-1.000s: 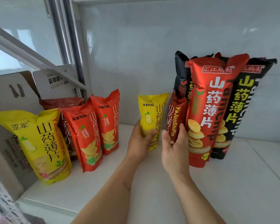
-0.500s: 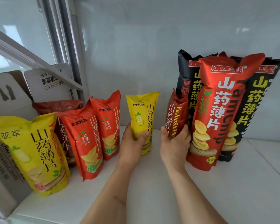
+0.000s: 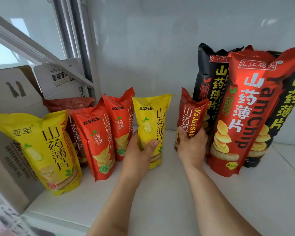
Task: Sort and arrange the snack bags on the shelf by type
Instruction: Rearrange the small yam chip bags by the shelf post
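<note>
My left hand (image 3: 138,154) grips a small yellow snack bag (image 3: 152,120), upright at mid-shelf. My right hand (image 3: 191,143) grips a small dark-red snack bag (image 3: 190,114), which leans against the tall bags on the right. Left of the yellow bag stand two small red bags (image 3: 94,138) (image 3: 121,123), with a dark-red bag (image 3: 70,104) behind them and a wider yellow bag (image 3: 41,147) at the far left. At the right stand a tall red bag (image 3: 245,113) and two tall black bags (image 3: 209,79) (image 3: 289,106).
The bags stand on a white shelf (image 3: 177,193) with a white back wall. Cardboard boxes (image 3: 10,92) crowd the left end beside a metal upright (image 3: 85,48). Bare shelf surface lies in front of the bags and at the far right.
My left hand has carried the small yellow bag leftward until it nearly touches the red bags. My right hand has kept its grip on the dark-red bag.
</note>
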`<control>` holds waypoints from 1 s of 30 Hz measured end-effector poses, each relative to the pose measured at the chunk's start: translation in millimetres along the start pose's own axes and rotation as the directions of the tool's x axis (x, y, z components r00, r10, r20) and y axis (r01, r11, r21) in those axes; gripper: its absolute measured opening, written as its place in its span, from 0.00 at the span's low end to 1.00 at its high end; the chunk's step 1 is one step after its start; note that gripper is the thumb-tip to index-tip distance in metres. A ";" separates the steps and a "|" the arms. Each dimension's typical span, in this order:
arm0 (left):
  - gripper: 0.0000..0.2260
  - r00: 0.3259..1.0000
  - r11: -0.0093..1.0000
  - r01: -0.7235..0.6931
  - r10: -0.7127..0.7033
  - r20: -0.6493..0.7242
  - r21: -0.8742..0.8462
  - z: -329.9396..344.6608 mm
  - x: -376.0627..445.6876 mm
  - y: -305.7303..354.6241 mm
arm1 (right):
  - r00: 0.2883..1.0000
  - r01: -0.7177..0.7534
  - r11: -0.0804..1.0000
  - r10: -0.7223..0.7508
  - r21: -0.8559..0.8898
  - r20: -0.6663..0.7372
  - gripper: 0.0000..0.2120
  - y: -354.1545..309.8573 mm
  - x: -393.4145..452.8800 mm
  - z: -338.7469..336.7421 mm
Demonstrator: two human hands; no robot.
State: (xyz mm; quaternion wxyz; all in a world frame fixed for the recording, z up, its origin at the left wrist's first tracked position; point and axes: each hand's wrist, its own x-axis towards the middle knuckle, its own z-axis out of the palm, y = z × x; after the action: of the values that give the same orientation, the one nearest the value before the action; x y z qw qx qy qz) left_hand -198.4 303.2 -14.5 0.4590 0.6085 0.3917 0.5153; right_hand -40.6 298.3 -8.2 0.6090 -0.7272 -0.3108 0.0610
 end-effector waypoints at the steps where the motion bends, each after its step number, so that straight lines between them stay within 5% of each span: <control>1: 0.14 1.000 1.000 -0.010 0.010 0.000 0.012 -2.6 -6.3 2.2 | 1.000 0.012 1.000 -0.012 0.027 0.027 0.30 0.4 -2.5 -0.9; 10: 0.29 0.965 0.985 -0.055 0.095 -0.246 0.163 -45.1 -88.5 20.5 | 0.930 0.048 0.950 -0.155 0.307 0.334 0.31 -6.2 -59.7 -38.2; 16: 0.32 0.917 0.953 0.050 0.075 -0.393 0.298 -77.0 -131.2 28.7 | 0.724 0.004 0.914 -0.282 0.405 0.630 0.27 -9.6 -88.7 -40.1; 24: 0.34 0.853 0.940 0.132 0.055 -0.519 0.316 -109.7 -132.9 29.1 | 0.542 -0.048 0.881 -0.373 0.470 0.753 0.26 -19.2 -113.2 -13.0; 30: 0.34 0.860 0.899 0.175 0.059 -0.507 0.401 -126.7 -124.4 19.6 | 0.503 -0.035 0.894 -0.371 0.447 0.780 0.30 -20.6 -129.5 0.4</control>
State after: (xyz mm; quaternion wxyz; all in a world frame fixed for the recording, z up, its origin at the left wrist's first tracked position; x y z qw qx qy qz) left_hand -343.5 199.4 -22.9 0.2081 0.5256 0.6216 0.5423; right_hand -152.1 231.8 -26.7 0.5181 -0.4246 -0.6189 0.4101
